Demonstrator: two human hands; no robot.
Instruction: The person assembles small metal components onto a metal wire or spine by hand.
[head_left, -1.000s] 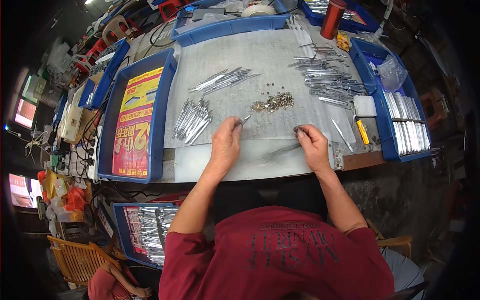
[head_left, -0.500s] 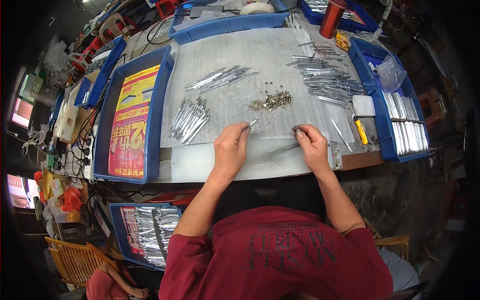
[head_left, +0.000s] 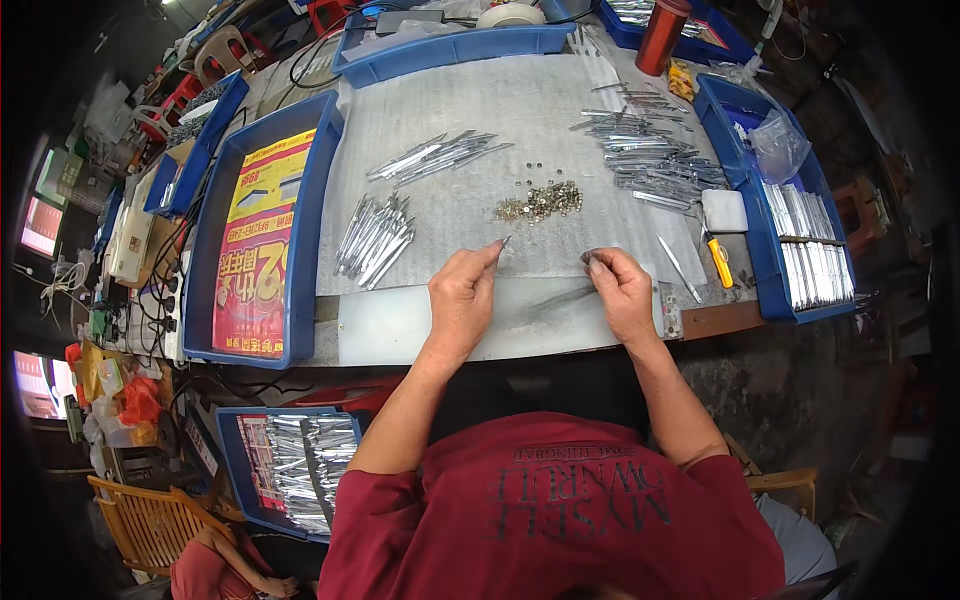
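Over the near edge of the table, my left hand (head_left: pixel 462 298) is closed in a pinch on a slim silvery metal piece (head_left: pixel 506 241); only its tip shows past the fingers. To its right, my right hand (head_left: pixel 626 298) pinches thumb against fingers, with something small and dark at the fingertips that is too small to name. A gap separates the two hands. Beyond them lies a heap of small round metal parts (head_left: pixel 553 202), a few scattered at its far side. Slim metal pieces form one pile (head_left: pixel 374 243) at the left and another (head_left: pixel 440 156) farther back.
A larger pile of metal pieces (head_left: pixel 650 155) lies at the right, near a yellow-handled tool (head_left: pixel 719 262) and a white block (head_left: pixel 724 211). Blue trays (head_left: pixel 322 200) border the work sheet. A red cylinder (head_left: pixel 662 38) stands far right. Another person's arm (head_left: pixel 240 560) shows lower left.
The metal piece in my left hand has turned slightly, and less of it shows. My right hand stays nearly in place, still pinched. The whole view has shifted slightly.
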